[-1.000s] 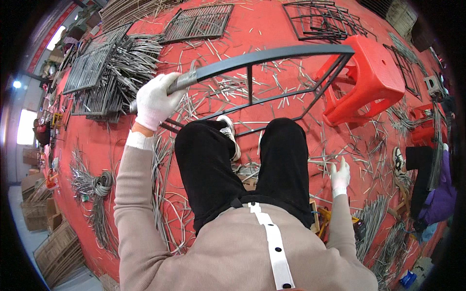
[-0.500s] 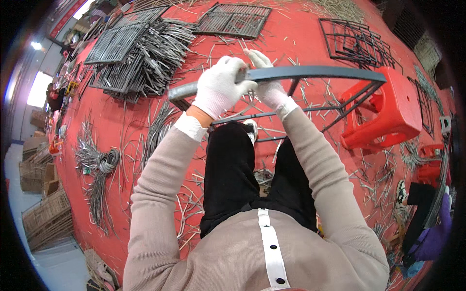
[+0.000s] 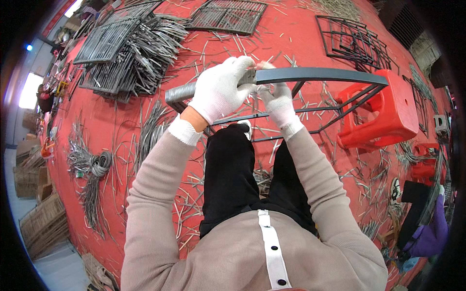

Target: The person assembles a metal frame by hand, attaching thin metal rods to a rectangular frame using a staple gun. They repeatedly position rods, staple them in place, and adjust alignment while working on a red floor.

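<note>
Frame of smooth, dark-grey bars [image 3: 320,74] extended left of the red plastic stool [image 3: 405,106]. The white-gloved left hand [image 3: 222,89] encircled its ribbed grey strip winding [image 3: 180,93]; the white-gloved right hand [image 3: 280,105], well apart a second earlier, had come half-curled beside it (hold unclear), bringing both to the winding's edge.

The left hand [image 3: 221,88] hides part of the grey bar [image 3: 315,74].
</note>
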Available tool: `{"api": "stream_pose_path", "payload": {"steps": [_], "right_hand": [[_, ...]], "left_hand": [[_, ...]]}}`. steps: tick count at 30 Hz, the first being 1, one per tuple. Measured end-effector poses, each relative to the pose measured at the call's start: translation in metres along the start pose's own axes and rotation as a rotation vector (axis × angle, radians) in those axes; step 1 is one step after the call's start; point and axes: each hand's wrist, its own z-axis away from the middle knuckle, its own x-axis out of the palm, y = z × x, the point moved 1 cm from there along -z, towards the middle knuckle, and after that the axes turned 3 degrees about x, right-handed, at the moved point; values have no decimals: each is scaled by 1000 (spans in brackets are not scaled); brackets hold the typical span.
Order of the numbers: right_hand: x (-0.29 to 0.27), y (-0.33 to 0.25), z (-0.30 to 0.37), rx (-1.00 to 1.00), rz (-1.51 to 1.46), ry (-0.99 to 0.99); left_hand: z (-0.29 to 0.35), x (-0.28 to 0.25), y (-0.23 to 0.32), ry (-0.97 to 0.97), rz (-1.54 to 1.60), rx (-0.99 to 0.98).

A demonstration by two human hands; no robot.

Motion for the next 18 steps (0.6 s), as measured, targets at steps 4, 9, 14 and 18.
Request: {"api": "stream_pose_path", "payload": {"steps": [4, 9, 14, 18], "right_hand": [[3, -6, -9, 130, -220, -15], [19, -8, -8, -63, 380, 28], [22, -11, -4, 210, -157, 46], [22, -17, -1, 117, -31, -50]], "left_hand": [[10, -2, 10, 7, -40, 76], [15, -4, 16, -18, -38, 18], [19, -4, 19, 30, -10, 30], [20, -3, 18, 45, -9, 35]]}}
